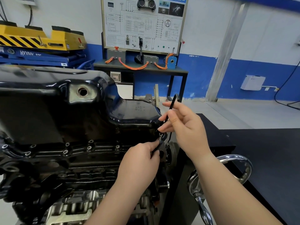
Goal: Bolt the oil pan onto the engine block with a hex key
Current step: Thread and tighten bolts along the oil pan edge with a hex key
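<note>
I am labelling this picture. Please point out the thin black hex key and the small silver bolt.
thin black hex key [172, 103]: head view, upper shaft.
small silver bolt [160, 135]: head view, its socket head.

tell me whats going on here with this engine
A person is fitting the black oil pan onto the engine block. The left hand pinches a bolt at the pan's right-end flange, while the right hand holds the hex key above it. Along the flange, other bolts already sit in place.
</note>
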Action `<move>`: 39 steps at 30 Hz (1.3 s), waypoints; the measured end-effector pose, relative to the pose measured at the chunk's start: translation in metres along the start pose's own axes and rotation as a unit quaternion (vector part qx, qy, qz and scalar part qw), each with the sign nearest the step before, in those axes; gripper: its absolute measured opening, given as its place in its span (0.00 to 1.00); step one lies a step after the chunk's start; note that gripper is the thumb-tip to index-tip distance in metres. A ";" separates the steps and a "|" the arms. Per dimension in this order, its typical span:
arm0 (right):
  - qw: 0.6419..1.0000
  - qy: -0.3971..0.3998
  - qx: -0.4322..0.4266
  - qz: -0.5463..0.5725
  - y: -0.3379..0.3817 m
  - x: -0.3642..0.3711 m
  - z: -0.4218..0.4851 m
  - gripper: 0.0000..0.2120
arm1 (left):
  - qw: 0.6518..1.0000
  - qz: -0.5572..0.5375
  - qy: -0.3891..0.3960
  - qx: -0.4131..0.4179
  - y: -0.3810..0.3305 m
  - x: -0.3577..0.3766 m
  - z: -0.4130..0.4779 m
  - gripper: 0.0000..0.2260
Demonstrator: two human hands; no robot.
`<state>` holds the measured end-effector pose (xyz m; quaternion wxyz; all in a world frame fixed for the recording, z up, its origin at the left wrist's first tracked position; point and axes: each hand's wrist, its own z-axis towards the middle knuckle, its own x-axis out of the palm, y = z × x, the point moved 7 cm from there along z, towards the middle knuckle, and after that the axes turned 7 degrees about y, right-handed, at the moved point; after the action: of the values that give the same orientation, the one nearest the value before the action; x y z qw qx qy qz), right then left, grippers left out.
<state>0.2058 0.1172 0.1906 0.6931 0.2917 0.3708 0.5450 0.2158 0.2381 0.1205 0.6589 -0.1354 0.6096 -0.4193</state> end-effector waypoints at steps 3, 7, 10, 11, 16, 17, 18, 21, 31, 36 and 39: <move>1.000 -0.002 -0.015 -0.011 0.003 0.002 0.000 0.13 | 1.000 0.025 -0.002 -0.002 -0.001 0.000 -0.002 0.17; 1.000 -0.015 -0.005 -0.003 0.003 0.002 0.001 0.11 | 0.999 0.049 -0.004 -0.006 -0.003 0.000 -0.006 0.17; 0.999 -0.031 0.007 0.013 0.000 0.000 0.000 0.08 | 0.999 0.049 -0.009 -0.015 -0.001 0.001 -0.009 0.17; 0.999 -0.035 0.010 0.026 -0.001 -0.001 0.000 0.07 | 0.998 0.052 -0.010 -0.017 -0.001 0.001 -0.010 0.17; 0.997 -0.026 0.012 0.068 -0.004 0.003 0.000 0.01 | 0.999 0.048 -0.006 -0.023 0.001 0.002 -0.012 0.17; 0.998 -0.021 0.004 0.061 -0.003 0.004 0.000 0.03 | 0.998 0.048 -0.008 -0.026 0.001 0.002 -0.012 0.17; 0.999 -0.015 -0.004 0.050 -0.002 0.006 -0.001 0.08 | 0.998 0.048 -0.010 -0.028 0.002 0.002 -0.013 0.17; 1.000 -0.011 -0.019 0.021 0.002 0.006 -0.002 0.13 | 0.999 0.040 -0.009 -0.031 0.003 0.003 -0.014 0.17; 0.996 -0.051 0.018 0.075 -0.003 0.003 -0.002 0.07 | 0.999 0.034 -0.006 -0.030 0.004 0.006 -0.015 0.17; 0.997 -0.018 0.006 0.072 -0.002 0.007 -0.002 0.04 | 0.999 0.030 -0.011 -0.035 0.006 0.006 -0.015 0.17; 0.999 -0.017 -0.007 0.045 -0.001 0.008 -0.005 0.12 | 0.999 0.027 -0.011 -0.035 0.007 0.007 -0.016 0.17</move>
<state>0.2035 0.1243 0.1856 0.6762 0.3126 0.3419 0.5729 0.2035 0.2427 0.1080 0.6715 -0.1467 0.6202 -0.3781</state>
